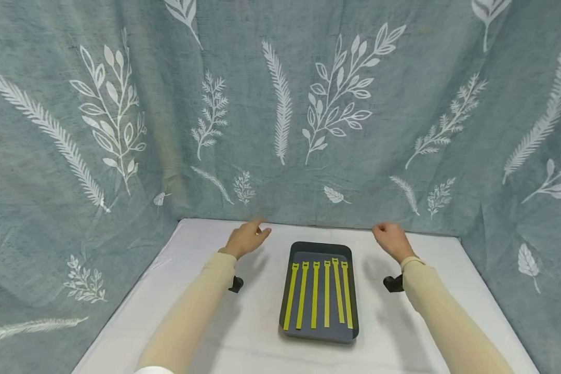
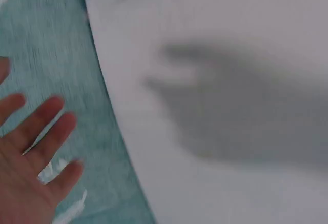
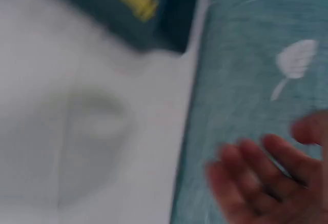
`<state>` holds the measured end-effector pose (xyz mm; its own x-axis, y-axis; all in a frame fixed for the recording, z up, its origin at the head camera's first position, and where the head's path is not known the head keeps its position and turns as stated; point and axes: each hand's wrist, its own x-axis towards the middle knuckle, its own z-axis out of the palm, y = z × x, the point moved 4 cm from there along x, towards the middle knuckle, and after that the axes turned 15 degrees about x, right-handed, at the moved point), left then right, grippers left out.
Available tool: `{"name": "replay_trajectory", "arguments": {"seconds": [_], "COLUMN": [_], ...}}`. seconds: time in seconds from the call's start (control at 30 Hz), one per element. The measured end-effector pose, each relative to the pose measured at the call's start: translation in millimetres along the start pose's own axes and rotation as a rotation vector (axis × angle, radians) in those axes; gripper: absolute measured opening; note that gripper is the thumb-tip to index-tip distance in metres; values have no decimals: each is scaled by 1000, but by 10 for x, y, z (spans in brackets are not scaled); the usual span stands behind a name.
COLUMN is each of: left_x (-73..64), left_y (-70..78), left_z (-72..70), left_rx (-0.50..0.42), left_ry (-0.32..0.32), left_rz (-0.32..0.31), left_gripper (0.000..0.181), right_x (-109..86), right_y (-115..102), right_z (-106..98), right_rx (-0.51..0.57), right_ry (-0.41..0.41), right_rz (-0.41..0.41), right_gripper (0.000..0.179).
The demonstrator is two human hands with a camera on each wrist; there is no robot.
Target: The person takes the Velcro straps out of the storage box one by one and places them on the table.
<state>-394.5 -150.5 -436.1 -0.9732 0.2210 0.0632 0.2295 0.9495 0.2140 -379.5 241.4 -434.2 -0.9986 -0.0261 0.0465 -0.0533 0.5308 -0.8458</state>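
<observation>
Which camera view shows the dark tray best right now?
The head view: it shows the whole tray, six yellow straps inside. The right wrist view catches only a blurred corner with strap ends; the left wrist, perhaps a dark sliver up top.

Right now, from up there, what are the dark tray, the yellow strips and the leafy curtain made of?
The dark tray looks like smooth, low-shine metal or plastic, stiff-walled with rounded corners; I can't tell which. The yellow strips look like matte fabric or soft plastic, thin and flat with slotted heads. The leafy curtain seems woven cloth, matte, hanging in soft folds.
</observation>
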Motion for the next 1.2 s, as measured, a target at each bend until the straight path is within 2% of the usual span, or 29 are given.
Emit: {"name": "replay_trajectory", "arguments": {"seconds": [0.1, 0.17, 0.27, 0.37, 0.47, 0.6, 0.73, 0.87, 1.03, 1.2], "left_x": [-184, -326, -522, -663, -729, -745, -732, -753, -769, -781], "left_y": [72, 137, 212, 263, 281, 278, 309, 325, 333, 333], "left_z": [183, 329, 558, 709, 764, 761, 764, 766, 758, 736], "left_rx": [-186, -273, -336, -331, -251, -114, -58, -19, 37, 51], "left_ry": [-110, -192, -334, -424, -455, -492, -515, -531, -556, -576], "left_rz": [33, 77, 127, 160, 183, 192, 232, 272, 315, 317], "left_gripper": [49, 51, 75, 103, 117, 119, 120, 123, 125, 125], "right_x": [17, 13, 29, 39, 43, 37, -15, -115, -230, -306], "right_y": [-90, -151, -200, -228, -270, -323, -283, -228, -162, -142], "right_z": [140, 239, 409, 613, 838, 1152, 1379, 1517, 1608, 1698], "right_rx": [227, 362, 481, 565, 635, 704, 753, 817, 857, 872], "right_ry": [-136, -203, -299, -386, -433, -500, -536, -540, -595, -631], "right_rz": [129, 182, 226, 244, 248, 256, 303, 347, 382, 401], "right_gripper": [48, 49, 51, 52, 54, 59, 63, 66, 73, 78]}}
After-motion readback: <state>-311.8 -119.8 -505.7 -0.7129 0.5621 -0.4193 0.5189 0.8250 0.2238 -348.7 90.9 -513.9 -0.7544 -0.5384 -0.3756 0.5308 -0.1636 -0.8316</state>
